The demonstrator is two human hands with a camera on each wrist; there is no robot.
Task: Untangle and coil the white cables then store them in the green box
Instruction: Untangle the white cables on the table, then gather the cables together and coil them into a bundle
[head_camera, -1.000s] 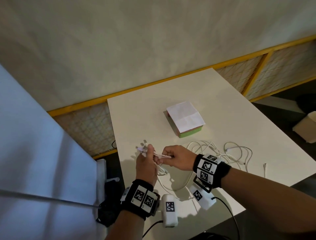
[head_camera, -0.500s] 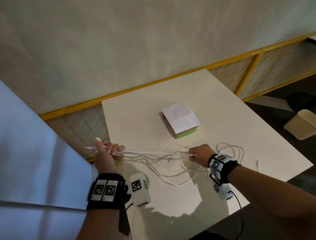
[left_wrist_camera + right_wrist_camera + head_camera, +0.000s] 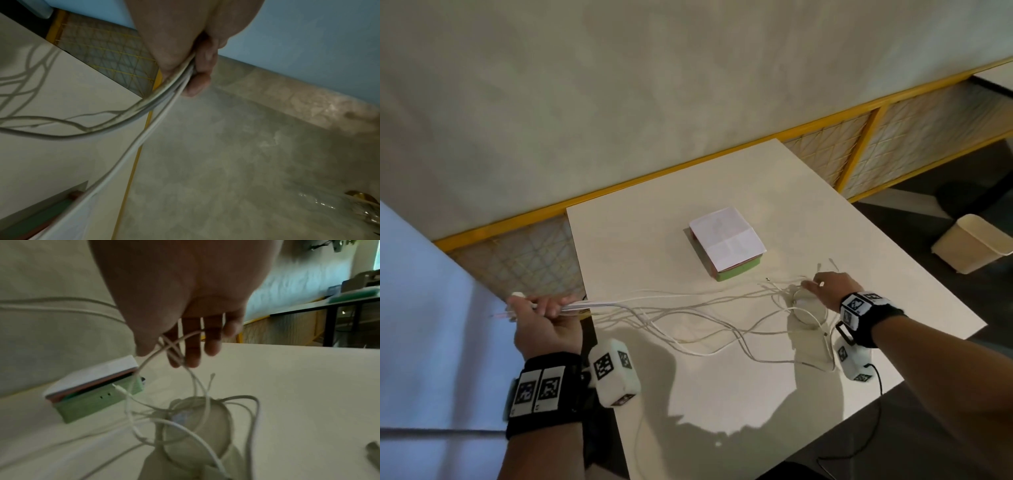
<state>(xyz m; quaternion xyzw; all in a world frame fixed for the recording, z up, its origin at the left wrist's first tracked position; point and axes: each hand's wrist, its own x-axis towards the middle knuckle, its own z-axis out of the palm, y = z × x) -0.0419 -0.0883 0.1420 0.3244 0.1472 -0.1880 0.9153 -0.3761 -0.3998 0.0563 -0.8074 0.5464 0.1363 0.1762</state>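
Left hand (image 3: pixel 544 325) sits off the left edge of the tabletop (image 3: pixel 722 394), grip closed tight around a bundle of white cables (image 3: pixel 671 308); connector ends stick out past the fist on the far side. Left wrist view confirms it: fingers (image 3: pixel 202 65) curled, several strands pinched flat against the palm.

Cables run from that fist rightward, low over the tabletop, fanning into loose strands that sag onto the surface mid-span, several crossing each other.

Right hand (image 3: pixel 828 289) is at the other end, near the tabletop's right side. Grip is loose: fingers (image 3: pixel 192 353) extended and spread, a couple of strands looped across them, nothing clamped. Below it lies a tangled clump with a rough loop; free connector tips lie just beyond the fingers.

Green box (image 3: pixel 736 270) rests on the tabletop between the two hands and further back, close to the right hand's tangle, apart from it. A white folded sheet (image 3: pixel 726 240) covers its top, pinkish layer under that. From the right wrist view one cable tip shows in front of the box's side; cannot tell if touching.

A cream bin (image 3: pixel 972 243) stands on the floor to the right.
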